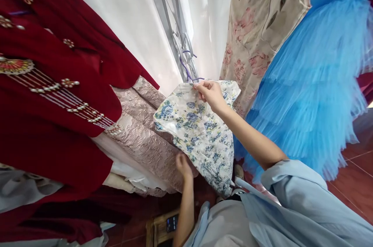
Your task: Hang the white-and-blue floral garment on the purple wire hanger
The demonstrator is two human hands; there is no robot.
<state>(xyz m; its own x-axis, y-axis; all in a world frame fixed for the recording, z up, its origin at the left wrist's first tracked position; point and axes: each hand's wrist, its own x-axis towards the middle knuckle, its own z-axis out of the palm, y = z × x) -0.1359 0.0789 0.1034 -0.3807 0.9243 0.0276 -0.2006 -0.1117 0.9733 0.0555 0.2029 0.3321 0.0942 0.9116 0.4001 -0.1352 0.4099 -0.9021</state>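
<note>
A white dress with blue flowers (pixel 201 130) and short sleeves hangs in front of me from a purple hanger (pixel 186 69). My right hand (pixel 210 93) pinches the dress at its neckline, just below the hanger's hook. Lower down, my left hand (pixel 184 166) is beside the dress's left edge, in front of a pinkish brocade garment (pixel 142 134). Motion blurs its fingers, so I cannot tell whether it touches the cloth.
At left hangs a dark red garment (pixel 58 122) with beaded ornaments. A beige floral cloth (pixel 247 37) and a blue tulle dress (pixel 309 83) hang at right. White curtains (pixel 122 17) and a metal rail (pixel 166 2) are behind. A wooden box or stool (pixel 160 225) stands below.
</note>
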